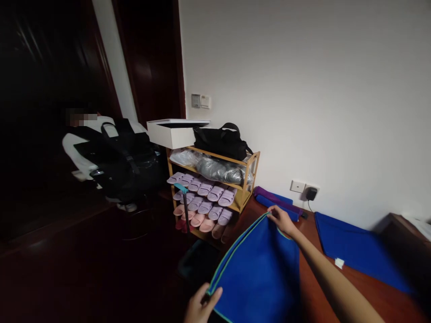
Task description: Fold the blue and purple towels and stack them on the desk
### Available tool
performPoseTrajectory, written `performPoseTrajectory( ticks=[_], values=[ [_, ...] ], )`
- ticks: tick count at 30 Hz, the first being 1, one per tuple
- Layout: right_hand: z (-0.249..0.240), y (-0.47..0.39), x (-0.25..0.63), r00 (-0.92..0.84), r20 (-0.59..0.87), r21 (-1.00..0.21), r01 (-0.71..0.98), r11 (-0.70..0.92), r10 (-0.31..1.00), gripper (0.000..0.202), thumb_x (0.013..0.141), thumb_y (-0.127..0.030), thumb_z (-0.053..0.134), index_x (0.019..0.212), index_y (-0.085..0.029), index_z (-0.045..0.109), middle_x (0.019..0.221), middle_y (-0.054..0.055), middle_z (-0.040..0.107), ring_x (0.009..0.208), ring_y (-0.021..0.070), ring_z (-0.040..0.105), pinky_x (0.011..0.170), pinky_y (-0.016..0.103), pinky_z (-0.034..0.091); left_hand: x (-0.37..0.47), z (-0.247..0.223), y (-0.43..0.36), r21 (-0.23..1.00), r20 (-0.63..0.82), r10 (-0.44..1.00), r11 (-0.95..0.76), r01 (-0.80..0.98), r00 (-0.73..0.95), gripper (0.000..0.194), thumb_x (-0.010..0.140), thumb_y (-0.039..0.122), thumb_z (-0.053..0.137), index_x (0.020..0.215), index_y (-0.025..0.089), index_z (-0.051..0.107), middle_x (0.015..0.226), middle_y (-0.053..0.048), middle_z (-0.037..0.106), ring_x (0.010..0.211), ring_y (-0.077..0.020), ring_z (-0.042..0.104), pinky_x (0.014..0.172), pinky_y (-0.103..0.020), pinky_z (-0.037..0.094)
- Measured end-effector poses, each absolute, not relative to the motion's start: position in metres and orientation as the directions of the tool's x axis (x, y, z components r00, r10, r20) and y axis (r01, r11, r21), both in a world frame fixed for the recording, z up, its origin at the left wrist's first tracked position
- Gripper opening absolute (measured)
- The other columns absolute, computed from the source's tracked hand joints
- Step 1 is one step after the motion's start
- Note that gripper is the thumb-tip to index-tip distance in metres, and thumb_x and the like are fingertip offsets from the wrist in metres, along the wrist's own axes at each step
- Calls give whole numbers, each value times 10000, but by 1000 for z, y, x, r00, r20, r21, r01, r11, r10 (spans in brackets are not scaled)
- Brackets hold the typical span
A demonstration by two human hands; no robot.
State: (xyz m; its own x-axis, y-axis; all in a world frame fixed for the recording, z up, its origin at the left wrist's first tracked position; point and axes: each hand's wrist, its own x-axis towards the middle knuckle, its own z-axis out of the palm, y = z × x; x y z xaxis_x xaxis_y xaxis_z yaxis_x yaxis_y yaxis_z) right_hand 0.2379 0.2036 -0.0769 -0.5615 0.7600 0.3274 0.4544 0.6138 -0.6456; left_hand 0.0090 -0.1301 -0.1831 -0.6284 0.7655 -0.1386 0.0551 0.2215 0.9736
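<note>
I have just the one view, the head view, and I watch it from far away. The blue cloth [262,273] is low in the middle of the frame, hanging between the two hands. My left hand [201,306], at the bottom, has its thumb and fingers pinched together on one corner. My right hand [281,222], higher up and to the right, pinches the far corner, with its fingertips close together. Two green edges run side by side from hand to hand, so I think the cloth has two layers.

I think the step now is holding the cloth stretched and lining up its edges. The next move seems to call for a firm pinch at both corners, so the layers don't slip apart.

Now for edges and room. At the lower right is a red-brown table [380,306], with a flat blue cloth [360,246] and a small white tag [339,263] on it. Rolled blue and purple cloths [279,200] lie by the wall [303,98], near a black plug [311,193]. The shoe rack [243,198] and its slippers [204,188] are beyond the cloth, so reaching far forward could bump them. The lower left is too dark to judge. A person [71,148] is at the left, well apart from my hands.
</note>
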Motion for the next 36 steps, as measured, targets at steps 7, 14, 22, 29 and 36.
performPoseTrajectory(
  ticks=[7,14,22,29,36],
  values=[
    [6,132,371,-374,469,-837,101,538,800,500,755,-587,794,1044,-207,647,839,15,672,798,176,640,748,311,544,-10,-65,-121,976,188,827,-99,192,-530,536,644,703,790,673,209,586,646,25,637,658,-184,617,620,-264,499],
    [54,50,459,-184,480,-852,134,506,857,600,670,-630,848,1078,-212,714,879,60,730,863,223,695,799,358,598,1,36,-96,912,402,816,-318,258,-415,508,609,561,869,625,220,492,582,68,523,562,-117,529,544,-224,451],
    [58,14,513,-90,504,-838,190,512,859,613,696,-669,809,1101,-213,748,1053,119,764,931,260,711,816,383,612,40,79,-77,937,323,900,-260,234,-293,455,580,465,892,768,216,561,585,87,518,481,-108,512,423,-201,383],
    [57,-5,531,-39,492,-832,272,483,870,614,688,-682,796,1056,-192,754,1005,110,767,909,260,710,809,383,610,50,71,-60,933,289,955,-263,246,-74,441,638,519,864,818,197,622,741,25,646,682,-166,636,613,-257,516],
    [63,-26,539,26,486,-835,309,455,874,594,650,-689,809,977,-195,776,913,93,773,818,245,717,726,346,616,46,69,-54,920,251,967,-255,298,51,405,716,542,819,784,171,670,742,-11,665,695,-169,633,633,-267,516]
  ],
)
